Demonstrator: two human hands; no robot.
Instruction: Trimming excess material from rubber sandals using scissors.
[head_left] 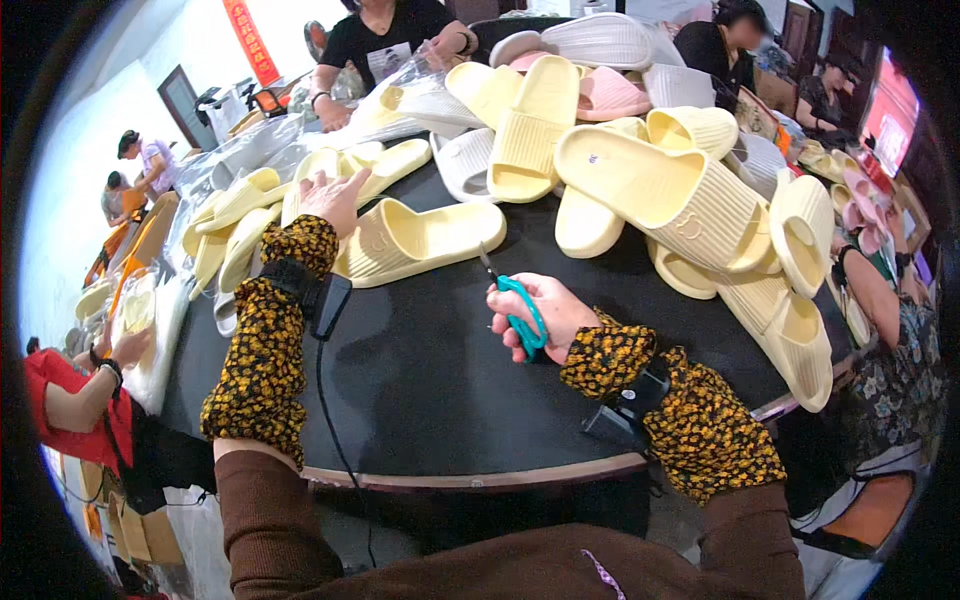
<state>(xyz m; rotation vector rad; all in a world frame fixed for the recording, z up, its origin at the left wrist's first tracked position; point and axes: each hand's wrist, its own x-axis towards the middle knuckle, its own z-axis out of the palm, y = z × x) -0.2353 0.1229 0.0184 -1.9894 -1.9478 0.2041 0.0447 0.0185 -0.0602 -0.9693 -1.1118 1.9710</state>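
Brown top (530,565) nearest, floral sleeve covers (255,350) on both arms. Right hand (545,312): fingers curled tight round teal-handled snips (515,285), tip up at the right-hand end of a ridged yellow slipper (430,240) lying on the black table (430,380). Left hand (335,203): fingers spread apart at that slipper's other end; contact, cannot tell. Beyond: heaped yellow, white and pink slippers (535,130); co-worker (390,45) in black across the table.

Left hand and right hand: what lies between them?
In the head view, a pale yellow slipper, the teal-handled cutter's blade and some black tabletop.
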